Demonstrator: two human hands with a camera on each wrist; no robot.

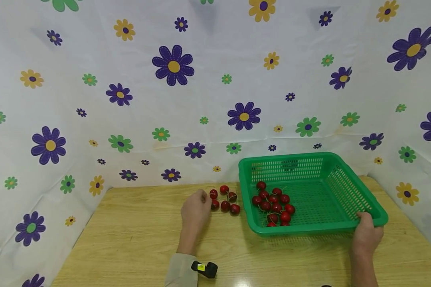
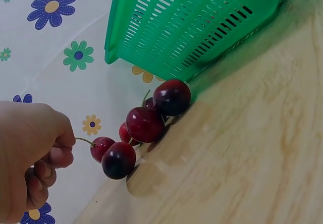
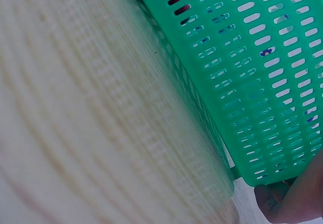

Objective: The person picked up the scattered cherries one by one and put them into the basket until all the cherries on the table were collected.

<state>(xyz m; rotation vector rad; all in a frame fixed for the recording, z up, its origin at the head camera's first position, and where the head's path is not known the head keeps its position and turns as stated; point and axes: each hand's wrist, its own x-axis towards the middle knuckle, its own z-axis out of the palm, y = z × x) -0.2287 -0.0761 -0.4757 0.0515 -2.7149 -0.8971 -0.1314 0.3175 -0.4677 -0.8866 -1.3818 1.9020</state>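
Between thumb and forefinger, my left hand (image 1: pixel 195 209) pinches the thin stem of a cherry (image 2: pixel 101 148), as the left wrist view shows. That cherry belongs to a small group of dark red cherries (image 1: pixel 225 205) on the wooden table, left of a green plastic basket (image 1: pixel 309 230). Over at the basket's near right corner, my right hand (image 1: pixel 367 236) grips the rim, thumb on top and fingers beneath. Inside the basket, more cherries (image 1: pixel 275 207) with stems are gathered toward its left side. The right wrist view shows the slotted basket wall, with my right hand (image 3: pixel 290 196) at its lower corner.
The light wooden table (image 1: pixel 136 239) reaches back to a white cloth (image 1: pixel 208 56) printed with flowers, which surrounds it on the back and both sides. A black strap device (image 1: pixel 205 269) sits on my left wrist over a beige sleeve (image 1: pixel 181 271).
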